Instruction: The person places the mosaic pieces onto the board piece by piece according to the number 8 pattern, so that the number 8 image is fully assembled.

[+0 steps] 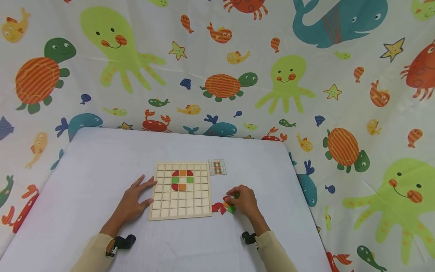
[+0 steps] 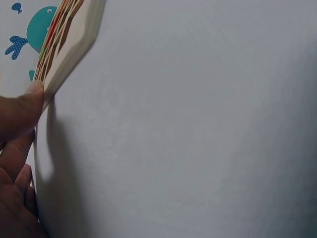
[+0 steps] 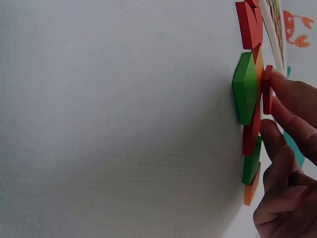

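My left hand (image 1: 132,200) rests at the left edge of a wooden grid board (image 1: 165,204), fingers spread and fairly straight. In the left wrist view the thumb (image 2: 32,101) touches the board's side. Near the board's top middle, red, orange and green tiles (image 1: 182,187) form a partial ring around one bare cell. My right hand (image 1: 246,202) is over a small pile of loose tiles right of the board. In the right wrist view it pinches a thin red tile (image 3: 267,90) between thumb and finger. A green tile (image 3: 244,89) lies beside it, partly covering others.
A small pattern card (image 1: 217,167) with a gridded picture lies off the board's upper right corner. Several red tiles (image 1: 215,208) lie close to the board's right edge. A white cloth (image 1: 112,158) covers the table, with a sea-animal curtain (image 1: 190,68) behind.
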The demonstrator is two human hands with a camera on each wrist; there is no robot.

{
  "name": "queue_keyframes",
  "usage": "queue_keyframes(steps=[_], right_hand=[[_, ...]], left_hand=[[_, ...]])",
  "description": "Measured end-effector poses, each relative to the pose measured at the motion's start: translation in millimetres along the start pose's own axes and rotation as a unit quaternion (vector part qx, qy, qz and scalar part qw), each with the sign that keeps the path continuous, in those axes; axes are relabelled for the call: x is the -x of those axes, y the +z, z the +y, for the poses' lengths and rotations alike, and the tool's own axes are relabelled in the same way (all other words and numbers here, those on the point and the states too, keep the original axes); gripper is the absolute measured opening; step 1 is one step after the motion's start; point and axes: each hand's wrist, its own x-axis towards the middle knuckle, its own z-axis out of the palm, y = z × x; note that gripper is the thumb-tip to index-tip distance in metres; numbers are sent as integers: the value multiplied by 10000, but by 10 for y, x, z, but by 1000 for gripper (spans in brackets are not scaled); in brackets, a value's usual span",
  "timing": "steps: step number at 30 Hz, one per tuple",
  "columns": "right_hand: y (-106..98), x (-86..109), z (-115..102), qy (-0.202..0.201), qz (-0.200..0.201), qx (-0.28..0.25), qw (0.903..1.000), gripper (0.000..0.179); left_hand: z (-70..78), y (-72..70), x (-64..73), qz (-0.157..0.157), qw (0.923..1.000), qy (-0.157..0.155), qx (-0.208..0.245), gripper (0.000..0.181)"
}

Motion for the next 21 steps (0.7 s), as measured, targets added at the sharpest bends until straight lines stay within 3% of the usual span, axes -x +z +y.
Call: queue_keyframes(steps=[7, 12, 21], right_hand=[[20, 12, -21, -314, -234, 43, 9992, 18], [41, 11, -81, -541, -136, -368, 9978, 20], [101, -49, -196, -1020, 47, -1028, 9894, 7]], left_hand=[[-14, 2, -6, 32, 10000, 59, -1, 72], [-13, 7, -5, 37, 10000, 87, 17, 72], [-13, 1, -4, 35, 10000, 50, 23, 71]])
